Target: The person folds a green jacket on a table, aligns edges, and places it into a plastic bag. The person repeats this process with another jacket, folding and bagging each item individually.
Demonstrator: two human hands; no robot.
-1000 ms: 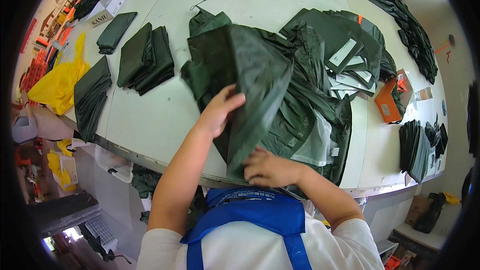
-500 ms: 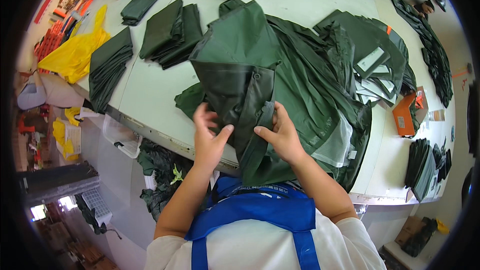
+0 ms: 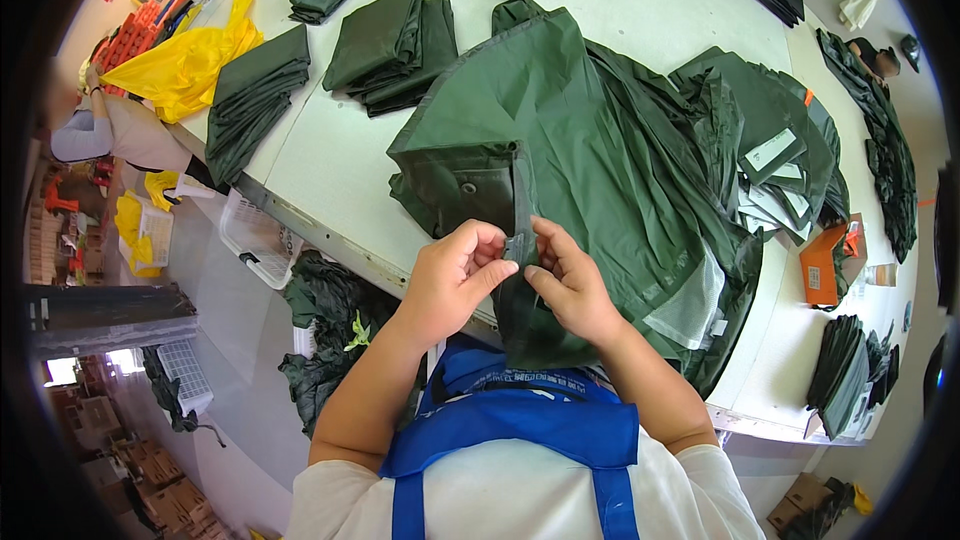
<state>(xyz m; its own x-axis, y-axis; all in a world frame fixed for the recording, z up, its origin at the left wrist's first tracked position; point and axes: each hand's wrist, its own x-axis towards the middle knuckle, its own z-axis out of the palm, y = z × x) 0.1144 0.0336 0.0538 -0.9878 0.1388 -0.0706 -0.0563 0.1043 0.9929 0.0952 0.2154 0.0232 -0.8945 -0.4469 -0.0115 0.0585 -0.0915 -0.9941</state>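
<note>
A dark green rain jacket (image 3: 590, 140) with a darker, shiny inner side lies spread across the table's near edge. Its front edge, bearing a zipper (image 3: 521, 245), is pulled up before my body. My left hand (image 3: 450, 275) is closed, thumb and fingers pinching the zipper edge from the left. Just opposite, my right hand (image 3: 572, 285) pinches the same edge near the zipper, its fingers curled. A snap button (image 3: 468, 188) shows on the turned-back dark flap above my hands. The fingertips partly cover the zipper's lower part.
Folded green garments (image 3: 385, 45) lie at the table's far left, beside a yellow garment (image 3: 190, 65). To the right are packets with white labels (image 3: 770, 150), an orange box (image 3: 830, 265) and more folded garments (image 3: 838, 365). A white crate (image 3: 250, 245) and another person (image 3: 85, 135) are at left.
My left hand has moved right and closed on the zipper edge. The hands are now nearer each other, and the dark flap has shifted lower. The view has swung slightly left.
</note>
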